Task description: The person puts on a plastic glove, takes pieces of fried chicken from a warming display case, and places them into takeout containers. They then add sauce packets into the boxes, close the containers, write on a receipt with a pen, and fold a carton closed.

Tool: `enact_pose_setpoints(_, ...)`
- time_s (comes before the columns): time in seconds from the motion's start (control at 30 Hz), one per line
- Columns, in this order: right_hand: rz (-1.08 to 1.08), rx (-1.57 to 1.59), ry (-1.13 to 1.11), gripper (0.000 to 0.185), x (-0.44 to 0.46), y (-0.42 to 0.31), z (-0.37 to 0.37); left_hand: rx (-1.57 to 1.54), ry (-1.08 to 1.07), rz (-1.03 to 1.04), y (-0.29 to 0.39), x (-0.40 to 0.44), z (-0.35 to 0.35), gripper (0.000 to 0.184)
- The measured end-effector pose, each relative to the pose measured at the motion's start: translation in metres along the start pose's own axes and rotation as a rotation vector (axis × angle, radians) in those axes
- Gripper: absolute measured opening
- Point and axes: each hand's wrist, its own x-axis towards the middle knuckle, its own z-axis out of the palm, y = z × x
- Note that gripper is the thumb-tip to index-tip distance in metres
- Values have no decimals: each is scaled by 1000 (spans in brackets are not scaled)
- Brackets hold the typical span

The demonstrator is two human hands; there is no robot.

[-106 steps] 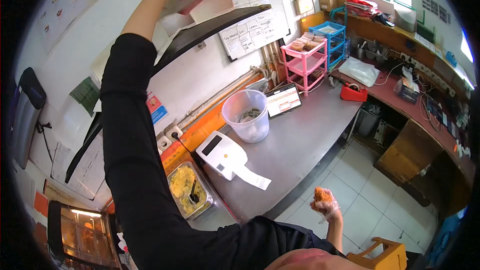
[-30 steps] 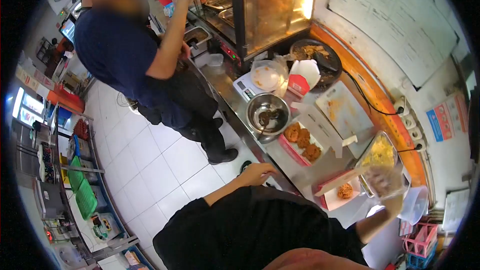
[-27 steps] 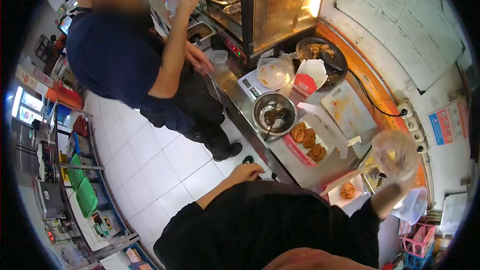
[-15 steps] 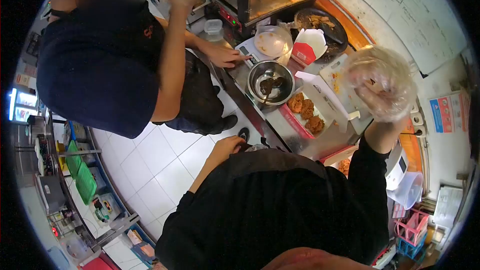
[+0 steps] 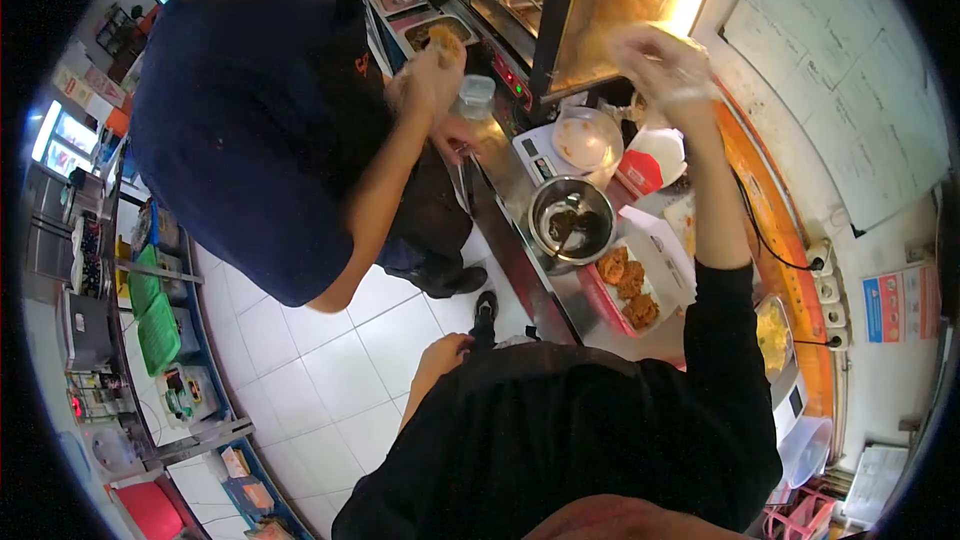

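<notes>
Right hand (image 5: 660,65): gloved, loosely curled near the cabinet (image 5: 622,0), hold unclear
Left hand (image 5: 438,362): bare, half-curled, hold unclear
Box (image 5: 602,306): fried pieces (image 5: 630,281) already in, lid (image 5: 668,256) unshut

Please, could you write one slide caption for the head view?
Gloved right hand in front of the lit food cabinet; metal bowl, boxed fried-looking pieces and a co-worker nearby.

No lettering can be read, neither on the whiteboard (image 5: 850,75) nor the wall poster (image 5: 902,306).
</notes>
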Motion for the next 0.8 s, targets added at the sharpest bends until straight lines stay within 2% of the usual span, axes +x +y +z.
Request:
enact_pose_setpoints(0.07,-184,-103,23,20,49,56,52,-37,29,9,21,-11,-24,33)
enact_pose_setpoints(0.13,-162,-374,95,25,91,88,106,3,62,-19,37,-13,-43,34)
enact_pose_setpoints(0.2,-174,-702,189,22,140,117,150,-29,107,-34,32,-10,-53,33)
enact_pose_setpoints(0.23,-129,-803,194,26,166,141,168,-13,189,61,14,-6,-48,32)
enact_pose_setpoints(0.3,149,-842,76,34,240,232,194,-36,226,5,8,0,-55,31)
enact_pose_setpoints(0.37,380,-910,0,38,284,286,193,-119,261,-32,-14,6,-52,33)
enact_pose_setpoints(0.47,470,-1098,71,38,279,260,160,-267,345,-229,-26,2,-54,39)
enact_pose_setpoints(0.57,558,-1165,110,38,285,268,135,-406,419,-223,-121,21,3,46)
enact_pose_setpoints(0.8,705,-1187,144,38,297,287,107,-384,529,-304,-164,133,-106,44)
